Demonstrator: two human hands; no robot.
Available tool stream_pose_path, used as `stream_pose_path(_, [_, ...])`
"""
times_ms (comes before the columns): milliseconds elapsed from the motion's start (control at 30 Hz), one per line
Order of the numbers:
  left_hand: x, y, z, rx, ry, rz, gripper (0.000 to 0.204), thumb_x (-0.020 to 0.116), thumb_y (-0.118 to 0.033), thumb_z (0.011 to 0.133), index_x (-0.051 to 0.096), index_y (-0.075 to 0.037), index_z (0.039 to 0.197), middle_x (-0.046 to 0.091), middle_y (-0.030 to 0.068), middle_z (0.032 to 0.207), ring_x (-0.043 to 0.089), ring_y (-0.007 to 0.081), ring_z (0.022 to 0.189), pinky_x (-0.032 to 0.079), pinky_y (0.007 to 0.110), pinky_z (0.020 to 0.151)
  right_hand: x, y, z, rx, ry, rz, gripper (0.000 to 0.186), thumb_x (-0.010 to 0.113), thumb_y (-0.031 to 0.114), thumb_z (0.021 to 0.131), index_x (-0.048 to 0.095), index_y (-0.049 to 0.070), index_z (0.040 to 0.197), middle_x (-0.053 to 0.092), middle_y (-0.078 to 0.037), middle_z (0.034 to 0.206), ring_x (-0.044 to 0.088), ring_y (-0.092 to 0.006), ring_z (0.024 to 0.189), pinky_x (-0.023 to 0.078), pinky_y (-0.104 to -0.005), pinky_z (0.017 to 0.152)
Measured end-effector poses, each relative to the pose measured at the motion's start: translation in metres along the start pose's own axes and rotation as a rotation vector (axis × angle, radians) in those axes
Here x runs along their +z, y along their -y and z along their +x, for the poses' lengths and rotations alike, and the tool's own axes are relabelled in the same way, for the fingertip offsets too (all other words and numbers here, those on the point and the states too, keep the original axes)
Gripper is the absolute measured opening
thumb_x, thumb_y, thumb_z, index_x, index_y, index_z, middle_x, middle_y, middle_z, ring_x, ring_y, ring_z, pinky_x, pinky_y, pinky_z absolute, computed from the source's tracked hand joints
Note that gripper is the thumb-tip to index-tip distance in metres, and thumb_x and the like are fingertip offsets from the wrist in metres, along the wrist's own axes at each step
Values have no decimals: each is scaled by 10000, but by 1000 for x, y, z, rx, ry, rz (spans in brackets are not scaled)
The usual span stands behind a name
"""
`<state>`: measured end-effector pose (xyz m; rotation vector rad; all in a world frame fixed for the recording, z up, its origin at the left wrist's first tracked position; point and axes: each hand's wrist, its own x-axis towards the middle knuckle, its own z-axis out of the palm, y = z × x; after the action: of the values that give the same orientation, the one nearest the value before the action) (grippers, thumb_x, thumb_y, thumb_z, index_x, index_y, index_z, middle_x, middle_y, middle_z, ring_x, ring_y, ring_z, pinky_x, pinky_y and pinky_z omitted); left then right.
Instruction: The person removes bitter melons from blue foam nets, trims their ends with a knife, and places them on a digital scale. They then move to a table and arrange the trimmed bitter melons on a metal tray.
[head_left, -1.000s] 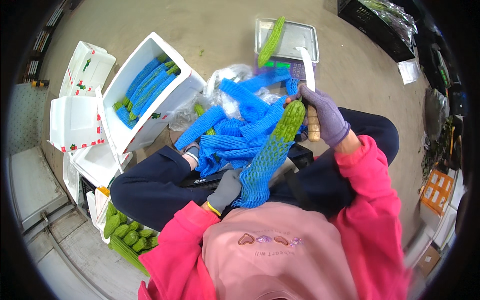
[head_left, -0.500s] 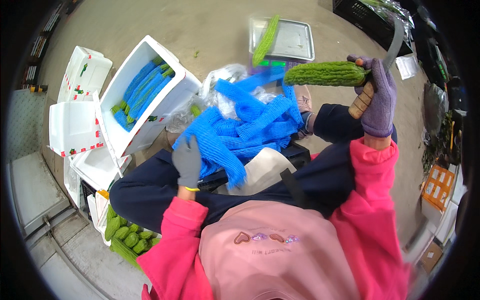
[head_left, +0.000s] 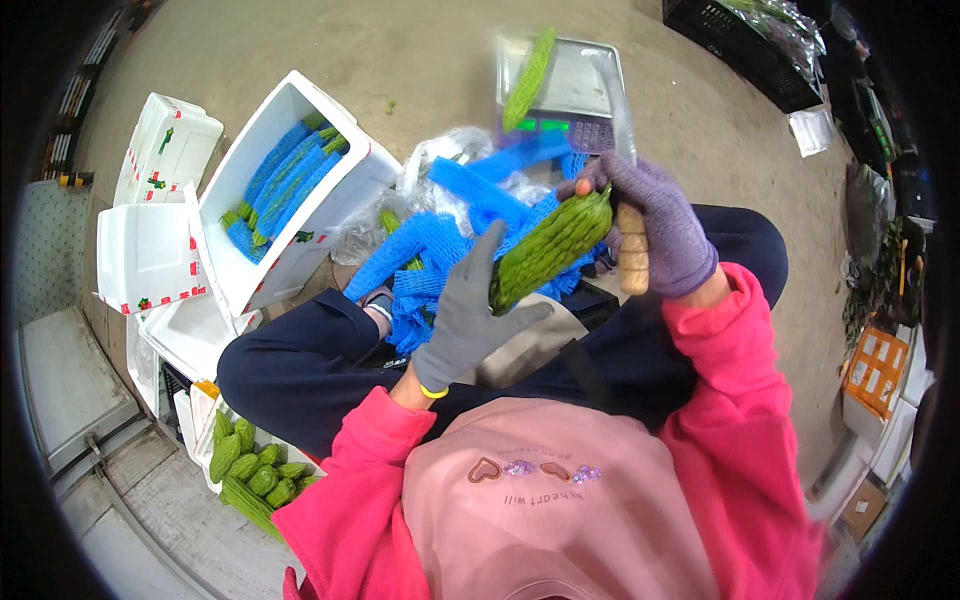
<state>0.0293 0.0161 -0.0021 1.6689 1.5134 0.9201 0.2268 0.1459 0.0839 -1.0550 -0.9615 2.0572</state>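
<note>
A green, bumpy bitter melon [head_left: 553,248] is held tilted over my lap. My right hand [head_left: 655,225], in a purple glove, grips its upper end, with a fingertip showing through the glove. The same hand also holds a knife by its wooden handle [head_left: 632,250]; its blade [head_left: 620,115] points away and is blurred. My left hand [head_left: 470,305], in a grey glove, is at the melon's lower end with thumb and fingers spread apart around it. Whether the palm presses on the melon, I cannot tell. Blue foam net sleeves [head_left: 490,190] lie in a heap just beyond.
A white foam box [head_left: 345,190] at the left holds several sleeved bitter melons. Behind the heap, another bitter melon [head_left: 530,80] lies on a scale [head_left: 585,75]. Bare melons [head_left: 262,478] fill a container at lower left. A black crate [head_left: 735,50] stands at far right.
My right hand has brought the bitter melon and knife leftward and nearer, over my lap. My left hand has left the net sleeves and moved right to the melon's lower end.
</note>
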Motion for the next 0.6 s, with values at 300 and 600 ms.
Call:
stream_pose_path(300, [-4, -16, -9, -209, 102, -295, 655, 819, -373, 767, 574, -18, 1260, 674, 169, 1071, 657, 239, 951, 508, 370, 833, 7, 2, 2, 142, 46, -128, 355, 478, 354, 1019, 622, 30, 1034, 676, -79, 1007, 600, -122, 731, 492, -252, 610])
stream_pose_path(600, [-47, 1, -16, -432, 193, -1060, 548, 728, -291, 855, 536, 0, 1278, 634, 71, 963, 611, 134, 853, 495, 276, 745, -7, -4, 7, 109, -48, -157, 328, 555, 381, 994, 566, 65, 1083, 668, -89, 962, 587, -115, 679, 458, -227, 552])
